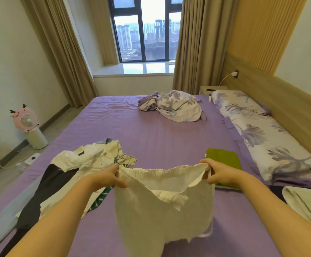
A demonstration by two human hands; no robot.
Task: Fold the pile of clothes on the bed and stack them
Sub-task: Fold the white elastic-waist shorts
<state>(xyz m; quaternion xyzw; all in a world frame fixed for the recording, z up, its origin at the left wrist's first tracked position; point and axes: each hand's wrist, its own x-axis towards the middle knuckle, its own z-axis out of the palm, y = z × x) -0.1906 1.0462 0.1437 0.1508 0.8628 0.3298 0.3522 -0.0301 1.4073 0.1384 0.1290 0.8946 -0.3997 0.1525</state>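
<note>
Both hands up over the near middle of the bed (151, 127), holding a white garment (164, 201) by its elastic waistband. Left hand (108, 176) pinches the left end of the waistband, fingers curled round the fabric; right hand (218, 175) grips the right end the same way. Waistband is stretched between the two hands, the rest of the garment hangs down below them, lifted off the purple sheet — lower hem blurred.

Pile of clothes (73, 173) lies at the near left edge of the bed, just left of the left forearm: white pieces on top, a dark garment running down toward the near left corner, a green-and-white bit poking out beside the left hand. Not touching the held garment as far as visible.

Green folded item (223, 158) sits flat on the bed just behind the right hand, partly hidden by it. Pale folded cloth (304, 203) at the near right edge. Floral pillows (262, 130) line the right side along the headboard. Crumpled floral bedding (176, 106) bunched at the far middle of the bed. Pink fan (28, 121) on the floor, left of the bed.
</note>
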